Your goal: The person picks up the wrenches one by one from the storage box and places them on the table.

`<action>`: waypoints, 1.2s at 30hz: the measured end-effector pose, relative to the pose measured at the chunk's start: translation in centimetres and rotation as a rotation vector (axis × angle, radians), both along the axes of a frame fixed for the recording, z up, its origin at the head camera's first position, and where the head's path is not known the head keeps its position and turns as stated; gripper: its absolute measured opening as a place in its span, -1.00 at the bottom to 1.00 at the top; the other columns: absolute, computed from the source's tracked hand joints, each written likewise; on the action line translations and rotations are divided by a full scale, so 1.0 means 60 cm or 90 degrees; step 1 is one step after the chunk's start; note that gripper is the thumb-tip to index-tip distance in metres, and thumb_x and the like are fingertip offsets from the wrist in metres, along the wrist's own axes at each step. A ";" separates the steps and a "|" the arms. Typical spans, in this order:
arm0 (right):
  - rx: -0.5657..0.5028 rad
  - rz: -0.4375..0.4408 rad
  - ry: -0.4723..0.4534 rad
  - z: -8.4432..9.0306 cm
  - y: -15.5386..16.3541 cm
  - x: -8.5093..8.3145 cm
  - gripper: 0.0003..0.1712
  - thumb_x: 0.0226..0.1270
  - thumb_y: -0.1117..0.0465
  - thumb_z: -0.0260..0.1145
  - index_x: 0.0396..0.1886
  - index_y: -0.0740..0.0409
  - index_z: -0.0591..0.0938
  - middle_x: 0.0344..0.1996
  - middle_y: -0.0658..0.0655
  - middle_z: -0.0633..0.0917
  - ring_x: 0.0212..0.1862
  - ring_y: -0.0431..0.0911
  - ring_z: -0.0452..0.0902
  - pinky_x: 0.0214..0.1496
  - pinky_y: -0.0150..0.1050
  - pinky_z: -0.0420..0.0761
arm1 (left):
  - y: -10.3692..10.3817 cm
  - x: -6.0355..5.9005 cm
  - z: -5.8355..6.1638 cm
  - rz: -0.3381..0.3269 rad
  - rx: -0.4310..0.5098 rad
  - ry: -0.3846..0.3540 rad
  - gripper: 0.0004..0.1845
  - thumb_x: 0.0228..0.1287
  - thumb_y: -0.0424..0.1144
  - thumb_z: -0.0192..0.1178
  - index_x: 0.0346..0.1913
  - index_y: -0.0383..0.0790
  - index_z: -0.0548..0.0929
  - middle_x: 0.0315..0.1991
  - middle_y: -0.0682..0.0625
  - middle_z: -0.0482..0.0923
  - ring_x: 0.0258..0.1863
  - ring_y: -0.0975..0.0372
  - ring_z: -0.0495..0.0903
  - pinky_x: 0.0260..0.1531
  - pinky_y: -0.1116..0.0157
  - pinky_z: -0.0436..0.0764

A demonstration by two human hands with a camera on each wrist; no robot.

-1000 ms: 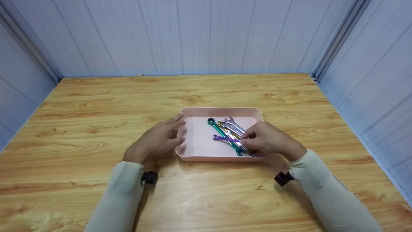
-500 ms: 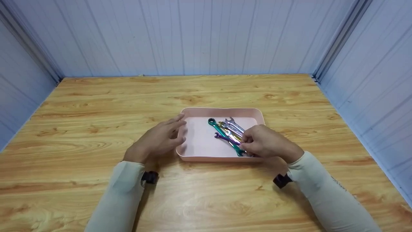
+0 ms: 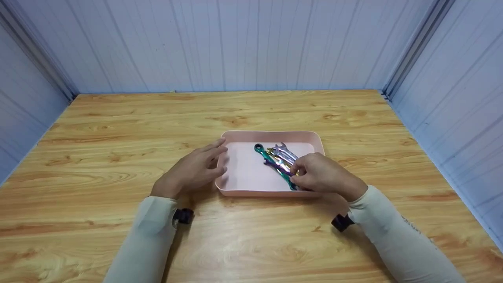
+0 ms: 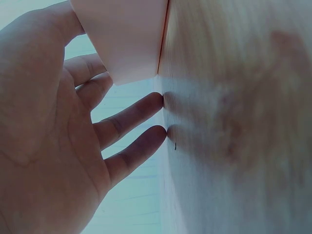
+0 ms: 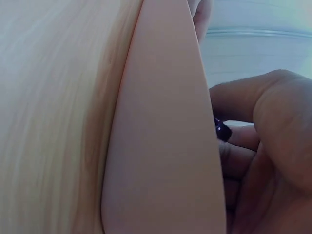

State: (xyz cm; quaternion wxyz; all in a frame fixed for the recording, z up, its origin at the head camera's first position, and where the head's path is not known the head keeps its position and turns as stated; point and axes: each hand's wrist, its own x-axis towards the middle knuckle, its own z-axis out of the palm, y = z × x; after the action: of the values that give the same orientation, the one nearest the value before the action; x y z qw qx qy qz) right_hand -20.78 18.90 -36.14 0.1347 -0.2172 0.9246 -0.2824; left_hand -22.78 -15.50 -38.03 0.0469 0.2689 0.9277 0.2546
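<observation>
Tray (image 3: 239,177), pink and shallow, sits at the middle of the wooden worktop (image 3: 98,129) and serves as the landmark. Left of the tray, the left hand (image 3: 192,171) lies with straight, relaxed fingers; its thumb side touches the tray's left wall and, in the left wrist view, two fingertips (image 4: 155,101) press the worktop just beside the tray's corner. It holds nothing. Inside the tray, toward its right half, lies a bundle of wrenches: a green wrench (image 3: 269,157) on the left of the bundle, a purple wrench (image 3: 277,165) across it, silver wrenches (image 3: 286,152) farthest right. Their near ends are hidden under the right hand (image 3: 320,173), which sits over the tray's near right corner with fingers curled onto the purple wrench. The right wrist view shows only the tray's outer wall, curled fingers (image 5: 239,161) and a dark purple speck; the grip itself is mostly hidden.
</observation>
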 end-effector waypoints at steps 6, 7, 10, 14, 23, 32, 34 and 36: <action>0.051 -0.005 0.024 -0.003 -0.003 -0.001 -0.94 0.19 0.25 0.33 -0.42 0.10 0.71 -0.54 -0.02 0.65 -0.55 -0.20 0.49 -0.59 -0.34 0.35 | 0.003 0.000 0.000 0.006 0.000 -0.008 -0.34 0.45 -0.04 0.16 0.51 -0.18 0.32 0.59 0.08 0.00 0.52 0.09 0.11 0.41 0.01 0.22; 0.056 -0.005 0.022 -0.004 -0.003 -0.001 -0.94 0.19 0.25 0.33 -0.42 0.10 0.70 -0.52 -0.01 0.66 -0.53 -0.19 0.50 -0.59 -0.34 0.35 | 0.004 0.000 0.001 0.008 -0.001 -0.010 -0.34 0.45 -0.04 0.16 0.52 -0.17 0.32 0.59 0.09 -0.01 0.52 0.10 0.11 0.41 0.01 0.22; 0.066 -0.011 0.015 -0.004 -0.003 -0.001 -0.94 0.18 0.24 0.32 -0.40 0.11 0.71 -0.47 0.02 0.67 -0.48 -0.16 0.53 -0.56 -0.33 0.37 | 0.005 0.000 0.002 0.013 -0.006 -0.016 -0.33 0.45 -0.02 0.16 0.53 -0.14 0.31 0.59 0.12 -0.02 0.52 0.11 0.10 0.41 0.01 0.23; 0.072 -0.018 0.005 -0.005 -0.004 -0.002 -0.80 0.17 0.25 0.30 -0.24 0.15 0.76 -0.33 0.08 0.69 -0.33 -0.10 0.57 -0.50 -0.32 0.44 | 0.005 -0.001 0.002 0.020 -0.011 -0.022 -0.33 0.45 0.00 0.16 0.53 -0.12 0.31 0.59 0.14 -0.03 0.52 0.13 0.10 0.41 0.02 0.22; 0.063 -0.011 0.012 -0.008 -0.006 -0.001 -0.75 0.15 0.28 0.25 -0.19 0.15 0.76 -0.32 0.07 0.68 -0.25 -0.06 0.55 -0.40 -0.28 0.47 | 0.002 0.000 -0.001 -0.002 0.004 0.009 -0.38 0.46 -0.08 0.16 0.49 -0.21 0.36 0.58 0.05 0.04 0.51 0.08 0.13 0.40 0.03 0.23; -0.011 -0.021 -0.079 -0.010 -0.003 -0.003 -0.85 0.39 0.26 0.20 -0.15 0.20 0.65 -0.63 -0.01 0.67 -0.59 -0.21 0.46 -0.59 -0.35 0.31 | 0.004 0.000 0.000 0.015 -0.008 -0.013 -0.36 0.46 -0.03 0.16 0.51 -0.15 0.34 0.59 0.11 0.00 0.52 0.10 0.10 0.40 0.01 0.23; -0.031 -0.023 -0.083 -0.011 -0.001 -0.004 -0.87 0.40 0.27 0.20 -0.18 0.21 0.63 -0.65 -0.01 0.67 -0.61 -0.21 0.46 -0.60 -0.36 0.31 | 0.003 0.001 0.000 0.017 -0.010 -0.015 -0.36 0.46 -0.03 0.15 0.51 -0.15 0.34 0.59 0.11 -0.01 0.52 0.12 0.09 0.40 0.01 0.23; -0.051 -0.027 -0.088 -0.012 0.000 -0.006 -0.89 0.41 0.28 0.19 -0.20 0.22 0.61 -0.66 0.01 0.67 -0.60 -0.20 0.48 -0.60 -0.37 0.32 | 0.003 0.002 0.001 0.018 -0.009 -0.017 -0.36 0.46 -0.02 0.15 0.51 -0.15 0.35 0.59 0.12 -0.01 0.52 0.13 0.09 0.41 0.03 0.22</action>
State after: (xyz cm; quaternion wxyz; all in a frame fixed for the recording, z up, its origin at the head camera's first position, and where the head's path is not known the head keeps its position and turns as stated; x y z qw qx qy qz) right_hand -21.14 18.89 -36.84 0.1833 -0.1829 0.9054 -0.3364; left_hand -22.68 -15.30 -37.98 0.0575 0.2522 0.9325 0.2520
